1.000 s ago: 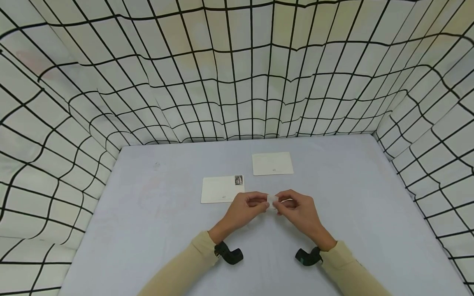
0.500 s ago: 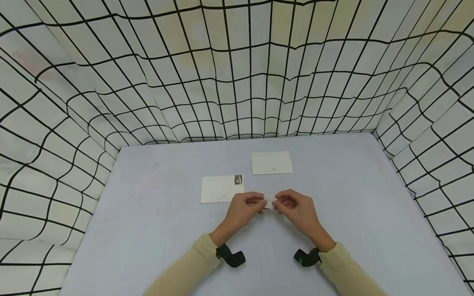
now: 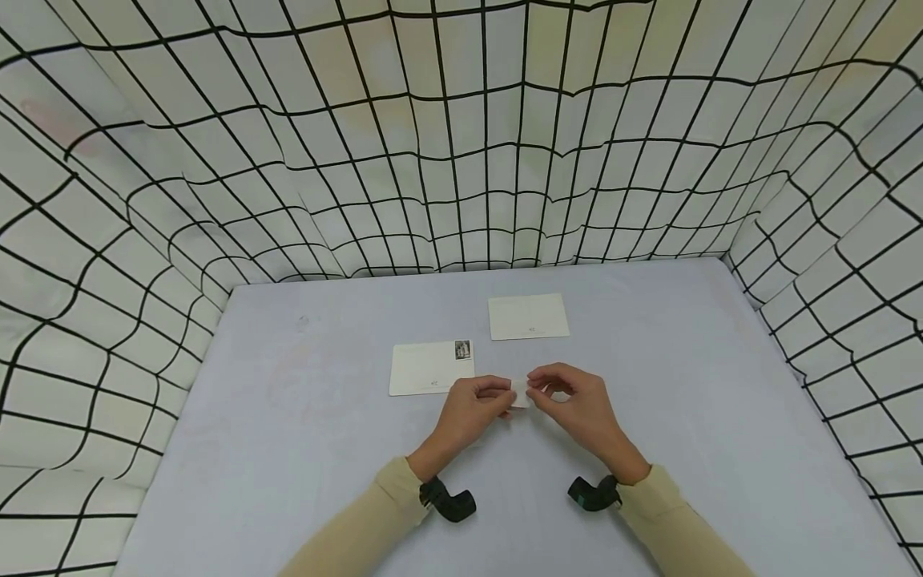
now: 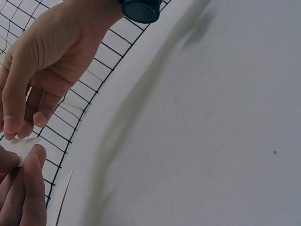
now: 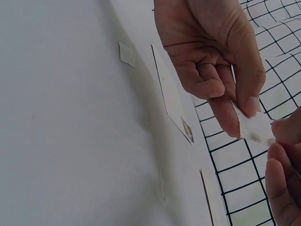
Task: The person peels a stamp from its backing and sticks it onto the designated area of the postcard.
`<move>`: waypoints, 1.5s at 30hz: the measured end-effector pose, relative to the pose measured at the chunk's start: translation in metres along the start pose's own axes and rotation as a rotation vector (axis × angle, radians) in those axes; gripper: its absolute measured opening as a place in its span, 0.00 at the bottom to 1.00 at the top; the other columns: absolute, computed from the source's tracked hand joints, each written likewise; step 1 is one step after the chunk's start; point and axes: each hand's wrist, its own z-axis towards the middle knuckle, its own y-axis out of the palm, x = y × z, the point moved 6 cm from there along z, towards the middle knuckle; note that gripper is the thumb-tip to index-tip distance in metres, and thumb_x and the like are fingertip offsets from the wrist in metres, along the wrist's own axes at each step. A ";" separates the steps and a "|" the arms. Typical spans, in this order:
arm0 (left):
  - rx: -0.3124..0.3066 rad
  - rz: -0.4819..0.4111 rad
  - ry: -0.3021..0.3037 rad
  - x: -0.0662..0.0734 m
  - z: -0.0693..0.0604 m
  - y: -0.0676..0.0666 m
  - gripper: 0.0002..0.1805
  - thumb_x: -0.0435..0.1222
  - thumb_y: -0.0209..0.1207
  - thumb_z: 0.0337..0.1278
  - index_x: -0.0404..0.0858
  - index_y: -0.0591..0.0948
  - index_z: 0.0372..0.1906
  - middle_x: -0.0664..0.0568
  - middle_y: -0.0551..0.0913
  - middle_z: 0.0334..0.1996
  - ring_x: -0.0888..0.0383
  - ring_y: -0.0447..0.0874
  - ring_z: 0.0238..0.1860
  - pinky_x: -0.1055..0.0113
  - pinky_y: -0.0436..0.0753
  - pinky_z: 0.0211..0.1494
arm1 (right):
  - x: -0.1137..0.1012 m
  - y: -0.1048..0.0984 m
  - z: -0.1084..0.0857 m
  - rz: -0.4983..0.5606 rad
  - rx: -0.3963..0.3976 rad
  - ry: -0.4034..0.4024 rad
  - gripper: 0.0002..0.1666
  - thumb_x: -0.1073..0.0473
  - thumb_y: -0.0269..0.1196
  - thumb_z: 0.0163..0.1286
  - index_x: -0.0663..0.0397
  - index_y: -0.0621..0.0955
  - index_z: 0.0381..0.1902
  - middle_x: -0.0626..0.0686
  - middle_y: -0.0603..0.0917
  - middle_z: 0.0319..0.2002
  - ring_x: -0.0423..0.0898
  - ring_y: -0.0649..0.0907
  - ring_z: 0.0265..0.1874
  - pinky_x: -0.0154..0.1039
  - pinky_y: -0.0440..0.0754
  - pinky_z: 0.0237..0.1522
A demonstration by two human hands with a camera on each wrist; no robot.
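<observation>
A person's two hands meet over the middle of a white-covered table (image 3: 324, 481), with a small white paper piece (image 3: 520, 393) held between them, raised off the surface. The left hand (image 3: 472, 409) pinches the piece by its left side, thumb against forefinger; the right wrist view shows a saw-toothed edge beside that grip and a small dark mark on the paper. The right hand (image 3: 580, 405) pinches the opposite end between thumb and finger, the tips at the very edge of the piece. Just beyond the left hand lies a cream card (image 3: 430, 370) with a dark picture stamp (image 3: 462, 350) in its upper right corner; from the head camera the left hand's fingers hide part of the card's lower right corner. A plain card (image 3: 529, 317) lies farther back and to the right, flat on the table and apart from the first, with a tiny mark near its lower edge. The right wrist view also shows a pale scrap (image 5: 126, 54) on the tabletop. Both sleeves (image 3: 360, 517) are beige, and a black wrist camera (image 3: 452, 505) sits at the left wrist, another at the right. A black net (image 3: 486, 144) rises behind the table and along both sides
</observation>
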 end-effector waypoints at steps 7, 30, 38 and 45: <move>0.001 0.005 -0.001 0.002 -0.002 0.001 0.16 0.34 0.64 0.66 0.27 0.86 0.53 0.35 0.91 0.44 0.51 0.94 0.35 0.68 0.90 0.42 | -0.002 0.002 0.002 -0.066 0.006 -0.015 0.13 0.68 0.75 0.61 0.56 0.88 0.44 0.50 0.92 0.38 0.39 0.86 0.33 0.35 0.87 0.37; -0.030 0.043 0.030 0.004 -0.004 0.003 0.15 0.35 0.65 0.67 0.28 0.86 0.51 0.35 0.91 0.44 0.43 0.94 0.41 0.74 0.86 0.39 | -0.001 0.010 0.003 -0.108 -0.047 0.042 0.12 0.67 0.75 0.61 0.52 0.88 0.43 0.48 0.91 0.36 0.39 0.85 0.33 0.41 0.88 0.37; -0.045 0.079 0.021 0.003 -0.003 0.003 0.14 0.35 0.65 0.67 0.30 0.87 0.50 0.37 0.92 0.44 0.47 0.94 0.40 0.76 0.84 0.38 | 0.002 0.010 0.003 -0.077 -0.089 0.092 0.11 0.67 0.74 0.62 0.50 0.88 0.41 0.47 0.89 0.34 0.33 0.81 0.31 0.37 0.86 0.37; -0.054 0.088 0.028 0.002 -0.003 0.004 0.14 0.36 0.64 0.67 0.31 0.87 0.50 0.38 0.92 0.44 0.50 0.94 0.38 0.76 0.84 0.37 | 0.002 0.011 0.003 -0.049 -0.129 0.149 0.11 0.66 0.74 0.61 0.49 0.87 0.40 0.46 0.88 0.32 0.33 0.80 0.30 0.31 0.80 0.35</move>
